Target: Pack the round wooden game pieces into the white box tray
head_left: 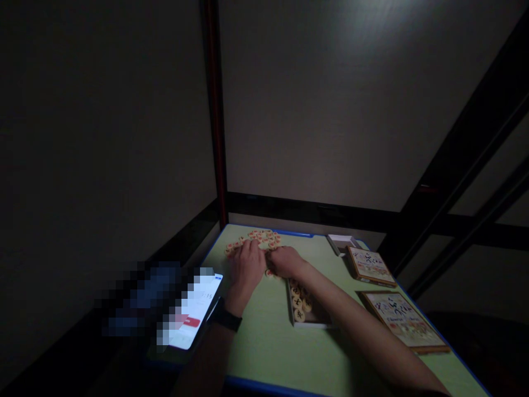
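Round Chinese chess pieces (264,236) with red markings lie in a loose cluster at the far left of the table. My left hand (249,263), with a dark band on its wrist, rests palm down over the near edge of this cluster. Its fingers reach forward over the pieces, with the tips partly hidden. Close beside it, my right hand (286,261) is closed with the fingers curled under; what they hold, if anything, is hidden. One loose chess piece (269,273) lies just below the right hand. Under my right forearm, a shallow box tray (314,325) holds dark-marked chess pieces (299,314) along its left side.
Two printed box lids or boxes, the farther box (370,266) and the nearer box (403,320), lie along the table's right side. A white open tray (343,243) sits behind them. A lit phone (194,320) stands at the left edge of the green table (264,353). Walls enclose the back and left.
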The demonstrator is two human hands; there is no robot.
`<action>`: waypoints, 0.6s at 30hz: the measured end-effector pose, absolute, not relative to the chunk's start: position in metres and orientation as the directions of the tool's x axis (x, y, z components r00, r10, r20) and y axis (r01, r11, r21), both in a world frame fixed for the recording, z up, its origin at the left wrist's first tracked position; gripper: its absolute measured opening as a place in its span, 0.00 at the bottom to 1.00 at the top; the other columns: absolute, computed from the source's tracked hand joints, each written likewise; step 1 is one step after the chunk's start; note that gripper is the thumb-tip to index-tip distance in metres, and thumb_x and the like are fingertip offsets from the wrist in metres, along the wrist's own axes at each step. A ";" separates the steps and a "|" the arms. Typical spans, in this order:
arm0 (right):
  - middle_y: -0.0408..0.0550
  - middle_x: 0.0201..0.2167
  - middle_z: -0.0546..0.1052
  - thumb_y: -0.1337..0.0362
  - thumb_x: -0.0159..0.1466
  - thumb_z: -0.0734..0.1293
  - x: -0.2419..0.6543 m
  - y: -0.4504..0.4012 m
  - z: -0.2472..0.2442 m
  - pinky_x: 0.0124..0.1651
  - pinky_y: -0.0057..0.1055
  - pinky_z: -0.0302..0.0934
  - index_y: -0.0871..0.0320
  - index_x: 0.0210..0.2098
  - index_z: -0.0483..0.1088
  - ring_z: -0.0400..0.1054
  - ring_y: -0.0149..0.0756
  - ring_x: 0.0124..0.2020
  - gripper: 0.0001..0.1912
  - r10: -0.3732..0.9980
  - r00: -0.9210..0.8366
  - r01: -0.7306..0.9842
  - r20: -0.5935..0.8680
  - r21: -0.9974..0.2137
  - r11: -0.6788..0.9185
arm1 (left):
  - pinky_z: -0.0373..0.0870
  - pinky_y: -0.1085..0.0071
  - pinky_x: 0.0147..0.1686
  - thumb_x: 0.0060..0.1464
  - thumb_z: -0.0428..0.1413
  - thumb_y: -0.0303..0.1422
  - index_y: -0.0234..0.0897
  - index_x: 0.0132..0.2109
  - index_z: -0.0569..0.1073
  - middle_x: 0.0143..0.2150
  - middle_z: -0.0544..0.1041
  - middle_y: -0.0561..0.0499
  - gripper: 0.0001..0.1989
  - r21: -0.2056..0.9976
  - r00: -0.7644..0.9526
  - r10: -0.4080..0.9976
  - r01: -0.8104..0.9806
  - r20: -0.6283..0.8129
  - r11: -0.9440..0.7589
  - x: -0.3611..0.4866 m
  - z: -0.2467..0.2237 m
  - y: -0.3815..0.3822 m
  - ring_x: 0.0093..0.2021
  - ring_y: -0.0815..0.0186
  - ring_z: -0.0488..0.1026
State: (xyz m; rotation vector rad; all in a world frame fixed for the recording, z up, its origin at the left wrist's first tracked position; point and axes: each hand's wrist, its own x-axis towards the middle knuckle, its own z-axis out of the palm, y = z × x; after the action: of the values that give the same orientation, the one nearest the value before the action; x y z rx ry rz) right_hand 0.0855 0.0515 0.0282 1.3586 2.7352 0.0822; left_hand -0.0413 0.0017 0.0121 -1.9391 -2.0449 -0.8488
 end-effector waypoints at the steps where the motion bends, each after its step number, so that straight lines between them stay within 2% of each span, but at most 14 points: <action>1: 0.63 0.41 0.81 0.67 0.60 0.66 0.087 0.053 0.029 0.43 0.35 0.65 0.61 0.42 0.77 0.75 0.50 0.44 0.12 0.790 -0.611 0.787 -0.052 0.067 0.613 | 0.67 0.68 0.39 0.60 0.46 0.26 0.36 0.42 0.74 0.41 0.78 0.43 0.12 0.256 -0.056 0.845 0.962 0.532 -0.097 -0.038 0.010 0.000 0.40 0.59 0.75; 3: 0.61 0.40 0.81 0.69 0.59 0.66 0.092 0.057 0.032 0.42 0.33 0.63 0.61 0.39 0.78 0.75 0.47 0.42 0.10 0.773 -0.633 0.773 -0.045 0.018 0.634 | 0.67 0.68 0.37 0.59 0.46 0.26 0.37 0.37 0.74 0.37 0.78 0.44 0.11 0.202 0.123 0.787 0.932 0.605 -0.302 -0.030 0.003 -0.005 0.37 0.60 0.75; 5: 0.57 0.37 0.82 0.71 0.58 0.66 0.098 0.062 0.035 0.40 0.30 0.62 0.61 0.36 0.78 0.75 0.43 0.39 0.09 0.758 -0.651 0.759 -0.033 -0.041 0.650 | 0.67 0.68 0.34 0.58 0.47 0.26 0.37 0.36 0.73 0.32 0.77 0.46 0.11 0.120 0.290 0.652 0.853 0.700 -0.507 -0.020 -0.004 -0.012 0.33 0.61 0.74; 7: 0.52 0.35 0.82 0.72 0.58 0.65 0.103 0.067 0.039 0.37 0.27 0.61 0.61 0.35 0.78 0.73 0.37 0.36 0.09 0.752 -0.660 0.748 -0.009 -0.104 0.655 | 0.67 0.68 0.31 0.57 0.47 0.27 0.37 0.35 0.73 0.30 0.75 0.47 0.09 0.056 0.366 0.506 0.766 0.781 -0.640 -0.011 -0.011 -0.019 0.31 0.62 0.73; 9: 0.49 0.34 0.81 0.74 0.58 0.64 0.108 0.071 0.042 0.35 0.25 0.60 0.62 0.37 0.77 0.72 0.33 0.32 0.11 0.750 -0.661 0.738 0.020 -0.164 0.654 | 0.67 0.68 0.30 0.55 0.47 0.27 0.36 0.36 0.73 0.28 0.75 0.47 0.09 0.013 0.391 0.403 0.704 0.827 -0.710 -0.005 -0.015 -0.027 0.29 0.62 0.72; 13: 0.45 0.31 0.81 0.78 0.56 0.64 0.105 0.079 0.043 0.34 0.23 0.59 0.61 0.40 0.77 0.71 0.30 0.30 0.16 0.745 -0.664 0.711 0.061 -0.255 0.655 | 0.67 0.66 0.29 0.53 0.47 0.29 0.36 0.35 0.72 0.26 0.74 0.48 0.09 0.012 0.385 0.330 0.635 0.862 -0.772 0.002 -0.013 -0.036 0.27 0.62 0.71; 18: 0.45 0.33 0.80 0.77 0.55 0.66 0.075 0.096 0.032 0.37 0.24 0.58 0.60 0.40 0.77 0.72 0.32 0.34 0.15 0.731 -0.675 0.690 0.097 -0.267 0.673 | 0.66 0.65 0.27 0.51 0.48 0.31 0.37 0.31 0.71 0.24 0.73 0.47 0.08 0.020 0.328 0.260 0.587 0.908 -0.810 0.004 -0.010 -0.037 0.25 0.63 0.70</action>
State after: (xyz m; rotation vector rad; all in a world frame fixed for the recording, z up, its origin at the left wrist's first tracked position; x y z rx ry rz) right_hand 0.0754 0.0956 0.0321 1.3111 3.0498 -0.3508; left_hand 0.0040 -0.0369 -0.0104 -2.2857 -0.7568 -1.4746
